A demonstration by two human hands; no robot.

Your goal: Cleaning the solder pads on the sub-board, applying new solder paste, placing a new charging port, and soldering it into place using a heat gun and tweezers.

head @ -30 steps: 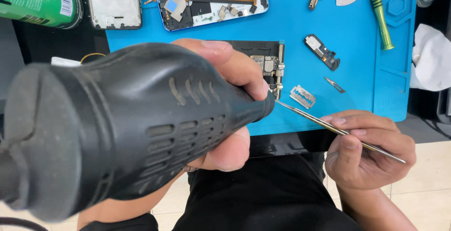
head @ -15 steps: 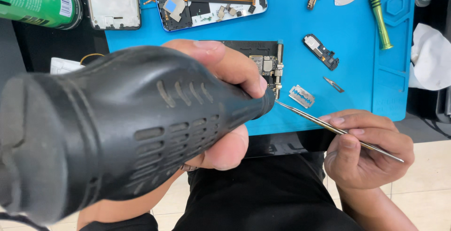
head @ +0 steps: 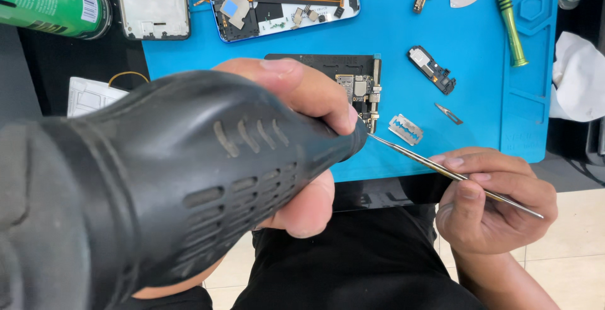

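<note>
Gripping the black hot-air handle (head: 176, 177), your left hand (head: 302, 133) wraps it fully, fingers closed, its nozzle pointed at the circuit board (head: 353, 86) on the blue mat (head: 479, 45). Your right hand (head: 495, 199) pinches metal tweezers (head: 441, 170) shut-fisted, tips reaching the board's lower edge. A razor blade (head: 405, 129) lies just beside the tweezers.

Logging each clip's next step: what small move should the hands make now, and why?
Probably hold the black hot-air tool steady in the left hand while the right hand nudges the tweezers onto the circuit board, since both tips already converge there.
</note>
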